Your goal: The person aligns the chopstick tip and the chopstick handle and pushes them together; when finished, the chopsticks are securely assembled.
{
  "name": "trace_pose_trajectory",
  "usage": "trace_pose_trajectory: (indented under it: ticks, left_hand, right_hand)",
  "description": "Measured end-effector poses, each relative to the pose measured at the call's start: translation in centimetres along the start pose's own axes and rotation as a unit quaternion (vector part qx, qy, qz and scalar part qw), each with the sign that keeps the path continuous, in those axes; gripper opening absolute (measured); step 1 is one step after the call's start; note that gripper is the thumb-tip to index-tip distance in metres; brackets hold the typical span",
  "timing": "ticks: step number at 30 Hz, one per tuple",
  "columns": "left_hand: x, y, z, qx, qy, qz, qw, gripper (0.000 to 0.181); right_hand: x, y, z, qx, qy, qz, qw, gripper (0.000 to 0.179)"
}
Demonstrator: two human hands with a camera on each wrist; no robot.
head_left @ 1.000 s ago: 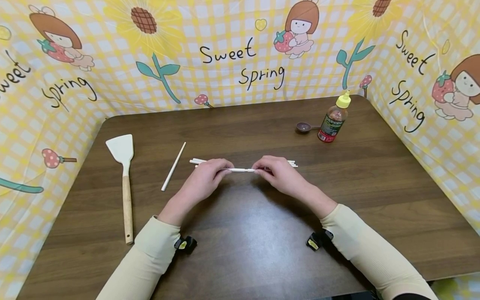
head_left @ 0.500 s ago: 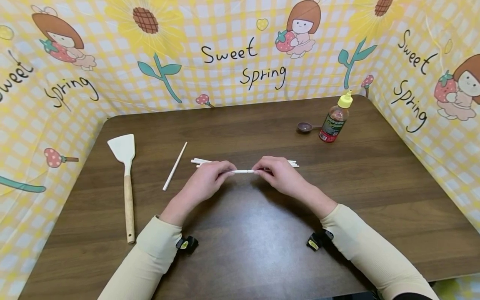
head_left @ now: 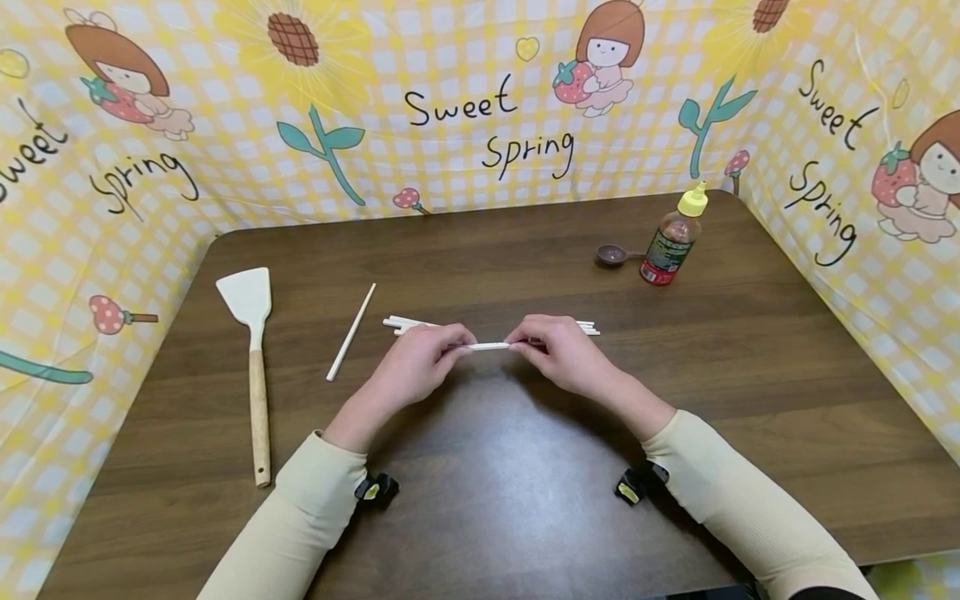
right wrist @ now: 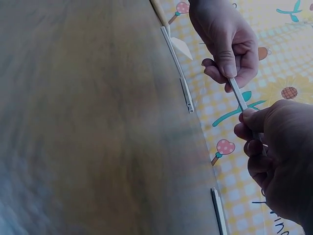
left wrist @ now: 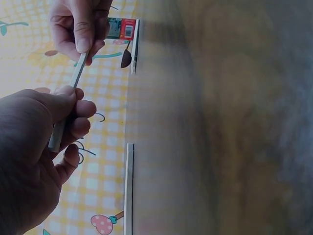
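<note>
White stick (head_left: 490,346), whether single or doubled being unclear, is held above the brown table (head_left: 495,517), right of a spatula (head_left: 257,375), pinched by the left hand (head_left: 416,362) and right hand (head_left: 564,350); a bottle (head_left: 667,248) is set beside a spoon (head_left: 611,255).

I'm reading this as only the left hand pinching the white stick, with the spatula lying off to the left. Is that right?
Not quite: it isn't only the left hand. The right hand pinches the white stick too, as the right wrist view shows. The rest holds: the spatula lies off to the left.
</note>
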State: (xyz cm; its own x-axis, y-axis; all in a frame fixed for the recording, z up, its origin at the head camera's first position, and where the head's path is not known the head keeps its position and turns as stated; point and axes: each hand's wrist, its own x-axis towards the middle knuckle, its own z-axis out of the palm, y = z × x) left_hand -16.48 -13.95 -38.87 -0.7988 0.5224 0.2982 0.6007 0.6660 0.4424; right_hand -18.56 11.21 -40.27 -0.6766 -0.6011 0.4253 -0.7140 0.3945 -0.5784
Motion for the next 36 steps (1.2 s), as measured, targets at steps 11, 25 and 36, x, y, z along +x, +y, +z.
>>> trace_pose_trajectory:
  ticks: [11,25,36]
  left_hand:
    - [-0.1,0.6,-0.1,0.022,0.008,-0.007,0.9997,0.004]
    - [-0.5,0.1,-0.5,0.068,-0.006,-0.062,0.9957,0.004]
    - [-0.9,-3.0,-2.1,0.082,0.044,-0.192,0.9770,0.005]
  right_hand:
    - [0.0,0.0,0.1,-0.004,-0.001,0.006,1.0000,0.006]
    - [0.3,0.5,-0.2,-0.025,0.006,0.029,0.9992,0.009]
    - [0.1,1.4,-1.1,-0.017,0.110,0.092,0.9895,0.006]
